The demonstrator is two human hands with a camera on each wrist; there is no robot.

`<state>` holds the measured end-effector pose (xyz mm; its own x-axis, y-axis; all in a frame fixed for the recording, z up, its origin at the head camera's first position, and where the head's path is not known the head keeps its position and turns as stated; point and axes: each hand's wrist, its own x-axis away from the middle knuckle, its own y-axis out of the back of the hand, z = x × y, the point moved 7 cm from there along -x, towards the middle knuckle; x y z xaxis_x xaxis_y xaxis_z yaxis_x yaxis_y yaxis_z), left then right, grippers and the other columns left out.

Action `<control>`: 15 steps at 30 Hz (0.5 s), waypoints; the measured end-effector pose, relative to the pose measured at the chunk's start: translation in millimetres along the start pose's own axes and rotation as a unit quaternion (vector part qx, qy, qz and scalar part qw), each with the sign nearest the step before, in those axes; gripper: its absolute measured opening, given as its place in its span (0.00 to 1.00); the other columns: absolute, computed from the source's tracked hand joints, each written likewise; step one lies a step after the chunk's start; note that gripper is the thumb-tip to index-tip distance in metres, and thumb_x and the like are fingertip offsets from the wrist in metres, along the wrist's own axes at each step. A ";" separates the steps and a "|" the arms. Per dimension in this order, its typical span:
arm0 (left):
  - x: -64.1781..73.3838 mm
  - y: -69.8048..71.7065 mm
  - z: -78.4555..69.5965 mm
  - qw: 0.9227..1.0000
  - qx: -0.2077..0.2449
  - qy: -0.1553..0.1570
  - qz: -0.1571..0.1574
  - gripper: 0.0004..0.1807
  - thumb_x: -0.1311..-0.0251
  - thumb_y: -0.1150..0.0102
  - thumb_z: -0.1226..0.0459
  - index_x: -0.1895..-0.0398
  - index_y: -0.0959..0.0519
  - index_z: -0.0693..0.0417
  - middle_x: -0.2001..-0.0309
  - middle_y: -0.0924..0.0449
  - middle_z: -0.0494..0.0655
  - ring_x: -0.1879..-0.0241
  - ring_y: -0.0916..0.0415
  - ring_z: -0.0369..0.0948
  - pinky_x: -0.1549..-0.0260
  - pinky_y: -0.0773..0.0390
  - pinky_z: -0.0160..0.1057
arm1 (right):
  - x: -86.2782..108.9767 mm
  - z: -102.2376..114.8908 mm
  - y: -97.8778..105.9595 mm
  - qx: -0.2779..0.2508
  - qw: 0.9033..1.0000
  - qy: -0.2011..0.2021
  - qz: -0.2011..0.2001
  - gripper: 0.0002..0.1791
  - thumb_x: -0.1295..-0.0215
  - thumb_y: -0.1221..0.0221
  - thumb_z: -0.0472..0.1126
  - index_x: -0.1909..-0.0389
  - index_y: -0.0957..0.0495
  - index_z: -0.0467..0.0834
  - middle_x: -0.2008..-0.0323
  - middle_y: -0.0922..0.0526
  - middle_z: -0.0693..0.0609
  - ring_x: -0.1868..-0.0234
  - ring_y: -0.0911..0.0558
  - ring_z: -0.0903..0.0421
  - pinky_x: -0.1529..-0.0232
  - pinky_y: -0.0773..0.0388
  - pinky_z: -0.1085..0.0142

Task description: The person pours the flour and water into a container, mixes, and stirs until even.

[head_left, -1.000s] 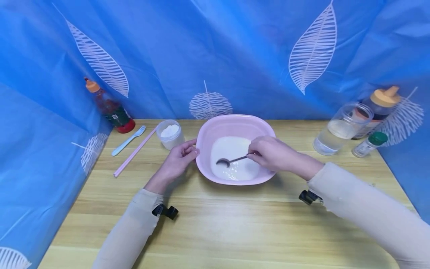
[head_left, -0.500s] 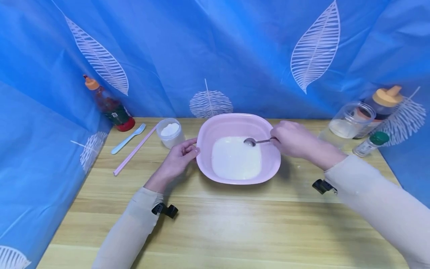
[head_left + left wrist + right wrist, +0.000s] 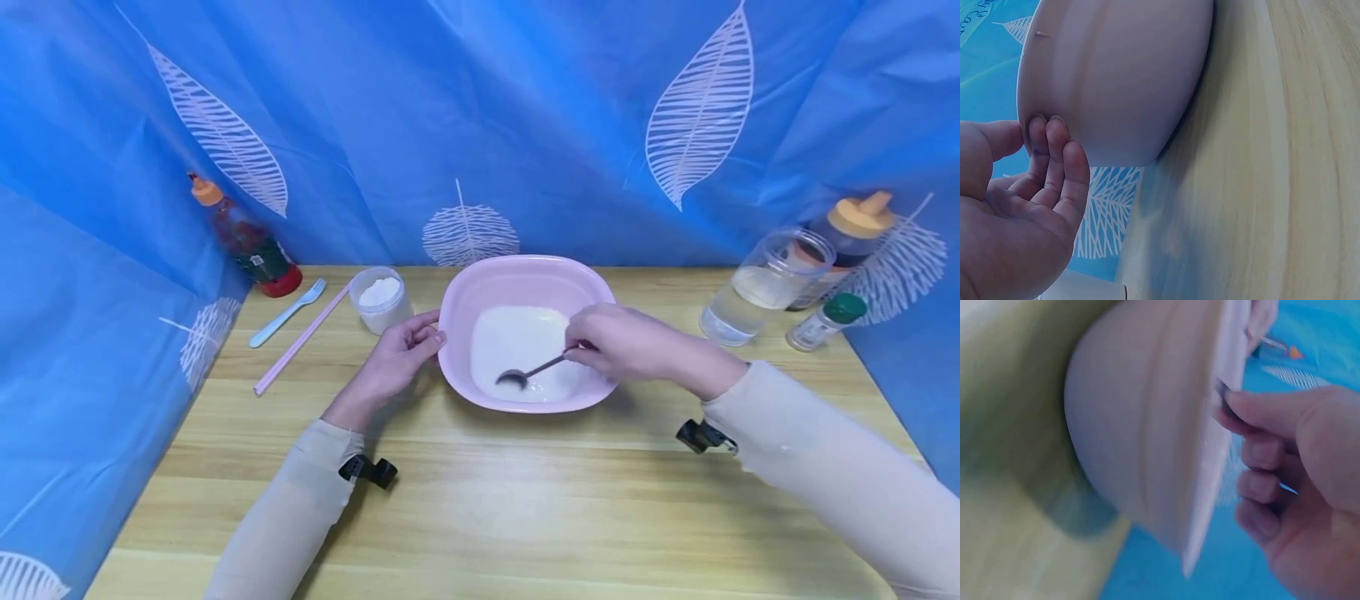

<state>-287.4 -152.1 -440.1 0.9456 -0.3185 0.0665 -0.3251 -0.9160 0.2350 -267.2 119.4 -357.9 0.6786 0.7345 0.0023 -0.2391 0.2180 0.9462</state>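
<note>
A pink basin (image 3: 532, 279) with white liquid (image 3: 517, 337) in it stands on the wooden table. My left hand (image 3: 396, 358) pinches its left rim, the thumb above and the fingers under the edge, as the left wrist view shows. Between thumb and fingers my right hand (image 3: 618, 343) holds the handle of a metal spoon (image 3: 513, 379). The bowl of the spoon is at the liquid, toward the near side of the basin. In the right wrist view the right hand (image 3: 1297, 462) is at the rim and most of the spoon is hidden behind the basin wall.
Left of the basin are a jar of white powder (image 3: 382, 304), pink chopsticks (image 3: 300, 340), a light blue fork (image 3: 287, 313) and a red sauce bottle (image 3: 255, 250). A clear cup of water (image 3: 750, 296), an orange-capped dark bottle (image 3: 858, 229) and a green-capped shaker (image 3: 827, 321) stand right.
My right hand has swept the spoon from the left part of the liquid to the far right side, then back to the near middle. The left hand keeps its place on the rim.
</note>
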 end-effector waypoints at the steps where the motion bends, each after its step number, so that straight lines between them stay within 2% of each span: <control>1: -0.2 -0.4 -0.2 1.000 -0.001 -0.002 0.000 0.29 0.19 0.46 0.67 0.20 0.35 0.68 0.53 0.15 0.60 0.59 0.16 0.36 0.48 0.12 0.40 | -5.6 1.3 -2.8 0.003 1.000 0.000 -0.009 0.10 0.29 0.31 0.35 0.71 0.14 0.48 0.73 0.18 0.57 0.71 0.26 0.62 0.64 0.24 0.64; 4: -0.9 -1.6 -0.9 1.000 -0.001 -0.007 0.001 0.29 0.19 0.46 0.67 0.20 0.34 0.68 0.53 0.15 0.61 0.59 0.16 0.36 0.47 0.11 0.42 | -20.4 -0.3 -8.2 0.016 0.999 -0.016 -0.036 0.07 0.29 0.31 0.34 0.69 0.13 0.45 0.73 0.16 0.55 0.70 0.24 0.59 0.64 0.23 0.62; 8: -2.4 -2.7 0.5 1.000 -0.002 -0.005 0.002 0.28 0.19 0.46 0.67 0.20 0.34 0.67 0.53 0.15 0.60 0.59 0.16 0.37 0.46 0.11 0.45 | -31.6 -14.5 -7.6 0.041 0.996 -0.066 -0.055 0.05 0.29 0.31 0.34 0.67 0.12 0.42 0.71 0.13 0.52 0.69 0.21 0.55 0.62 0.19 0.59; 11: -2.6 -1.9 2.6 1.000 -0.005 0.000 -0.002 0.28 0.19 0.46 0.66 0.20 0.34 0.66 0.54 0.15 0.56 0.59 0.16 0.37 0.45 0.11 0.46 | -29.7 -28.4 -0.9 0.059 0.992 -0.097 -0.060 0.08 0.28 0.35 0.33 0.69 0.13 0.41 0.72 0.13 0.50 0.69 0.20 0.52 0.61 0.17 0.54; 15: -1.0 0.9 3.2 1.000 -0.004 -0.003 -0.004 0.29 0.19 0.46 0.67 0.20 0.34 0.67 0.56 0.16 0.55 0.59 0.16 0.37 0.49 0.11 0.39 | -15.2 -40.1 12.4 0.079 0.988 -0.117 -0.056 0.11 0.27 0.38 0.32 0.72 0.16 0.41 0.73 0.15 0.48 0.67 0.18 0.47 0.61 0.17 0.50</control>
<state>-288.8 -153.3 -443.1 0.9482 -0.3121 0.0594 -0.3170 -0.9168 0.2427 -308.2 136.7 -359.2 0.8413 0.5384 -0.0490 -0.0535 0.1730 0.9835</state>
